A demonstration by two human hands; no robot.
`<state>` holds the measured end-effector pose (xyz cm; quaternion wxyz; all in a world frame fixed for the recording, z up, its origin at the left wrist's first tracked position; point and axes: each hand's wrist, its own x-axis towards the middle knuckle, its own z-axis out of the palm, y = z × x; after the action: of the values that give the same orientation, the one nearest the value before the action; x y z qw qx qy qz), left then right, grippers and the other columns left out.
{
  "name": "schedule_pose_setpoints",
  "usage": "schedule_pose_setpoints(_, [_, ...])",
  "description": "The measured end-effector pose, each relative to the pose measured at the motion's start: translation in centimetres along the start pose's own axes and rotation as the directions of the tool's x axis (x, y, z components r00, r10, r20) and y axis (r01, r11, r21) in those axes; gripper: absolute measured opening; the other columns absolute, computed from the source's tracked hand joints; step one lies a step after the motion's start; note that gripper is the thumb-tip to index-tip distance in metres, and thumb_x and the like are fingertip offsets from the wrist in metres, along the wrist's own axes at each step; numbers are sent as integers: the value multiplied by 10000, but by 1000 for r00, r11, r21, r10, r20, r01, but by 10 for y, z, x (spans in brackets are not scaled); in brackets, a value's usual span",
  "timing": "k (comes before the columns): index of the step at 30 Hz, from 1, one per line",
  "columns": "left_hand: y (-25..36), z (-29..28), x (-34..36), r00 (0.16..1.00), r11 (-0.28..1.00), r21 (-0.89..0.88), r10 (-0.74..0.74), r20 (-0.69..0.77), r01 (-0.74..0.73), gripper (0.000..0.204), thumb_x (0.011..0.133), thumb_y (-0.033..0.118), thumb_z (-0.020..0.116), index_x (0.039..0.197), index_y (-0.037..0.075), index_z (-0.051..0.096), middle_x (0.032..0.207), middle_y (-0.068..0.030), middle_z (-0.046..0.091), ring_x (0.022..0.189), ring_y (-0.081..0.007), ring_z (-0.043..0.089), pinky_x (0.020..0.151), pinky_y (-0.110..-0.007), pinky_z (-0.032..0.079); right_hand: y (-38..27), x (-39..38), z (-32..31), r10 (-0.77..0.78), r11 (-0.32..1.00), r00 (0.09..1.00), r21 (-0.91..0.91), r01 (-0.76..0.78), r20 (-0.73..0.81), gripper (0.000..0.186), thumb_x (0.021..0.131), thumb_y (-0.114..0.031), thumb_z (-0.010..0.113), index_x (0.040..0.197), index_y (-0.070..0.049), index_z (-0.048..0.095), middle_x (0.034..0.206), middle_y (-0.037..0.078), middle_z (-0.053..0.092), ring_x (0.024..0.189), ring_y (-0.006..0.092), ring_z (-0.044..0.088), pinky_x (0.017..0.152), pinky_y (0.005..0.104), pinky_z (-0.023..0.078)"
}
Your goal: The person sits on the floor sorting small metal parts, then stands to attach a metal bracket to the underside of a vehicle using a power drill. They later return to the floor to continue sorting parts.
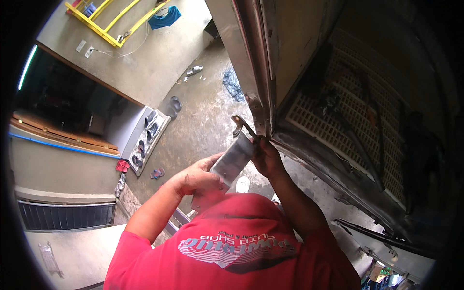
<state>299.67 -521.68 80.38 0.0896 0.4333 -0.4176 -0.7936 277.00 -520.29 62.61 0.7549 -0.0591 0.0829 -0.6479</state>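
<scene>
In front of my chest I hold up a long grey metal piece (233, 162), box-like with a flat, worn face, tilted up to the right. My left hand (200, 178) is closed around its lower part, thumb on the face. At its upper end is a dark metal bracket (247, 126) with a curved tip and a hole. My right hand (266, 157) pinches the bracket's near end against the grey piece. Whether the two parts are joined, I cannot tell. Just beyond my right hand stands a vehicle body's metal pillar (258, 72).
At right, the open vehicle body holds a pale slatted panel (357, 92) with dark hoses. A crumpled blue plastic sheet (233, 84) lies on the wet concrete floor. Several shoes line a doorstep (150, 137) at left. A yellow frame (116, 21) is against the wall.
</scene>
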Motion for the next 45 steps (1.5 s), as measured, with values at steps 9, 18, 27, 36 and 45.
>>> schedule_pose_setpoints(9, [-6, -22, 25, 980, 981, 171, 63, 188, -96, 896, 868, 65, 738, 1626, 102, 262, 1151, -155, 701, 961, -224, 703, 846, -385, 576, 27, 39, -131, -107, 993, 970, 27, 115, -218, 164, 1060, -270, 557, 1118, -152, 656, 927, -1, 651, 831, 136, 632, 731, 318, 545])
schedule_pose_setpoints(18, [-69, -116, 78, 860, 982, 136, 42, 508, -128, 413, 964, 253, 599, 1334, 68, 613, 1160, -140, 707, 1122, -240, 642, 979, -401, 529, 27, 27, -33, 94, 990, 965, 123, -65, -244, 229, 1068, -316, 563, 1215, -140, 553, 874, 1, 579, 670, 136, 566, 583, 296, 518])
schedule_pose_setpoints(27, [14, -74, 38, 884, 970, 238, -68, 463, -49, 838, 885, 34, 670, 1629, 151, 304, 1227, -79, 622, 1017, -202, 652, 803, -353, 535, -3, 1, -99, -168, 882, 960, -470, 44, -224, 190, 975, -325, 707, 994, -139, 672, 822, 15, 671, 677, 145, 599, 587, 289, 503])
schedule_pose_setpoints(36, [56, -62, 40, 892, 867, 461, -45, 450, -189, 800, 861, -37, 632, 1600, 94, 355, 1207, -208, 697, 1029, -267, 702, 833, -407, 586, -34, -85, -107, -332, 756, 867, -654, 10, -371, 294, 937, -172, 713, 1142, 34, 669, 1089, 151, 684, 1016, 325, 694, 905, 460, 609])
schedule_pose_setpoints(45, [55, -93, 54, 848, 935, 341, -100, 521, -99, 932, 782, 16, 734, 1616, 79, 321, 1384, -157, 598, 1172, -331, 677, 875, -419, 578, 15, -96, -17, -450, 712, 798, -700, 51, -400, 203, 917, 7, 549, 1110, 32, 608, 1032, 150, 668, 881, 271, 725, 786, 411, 643])
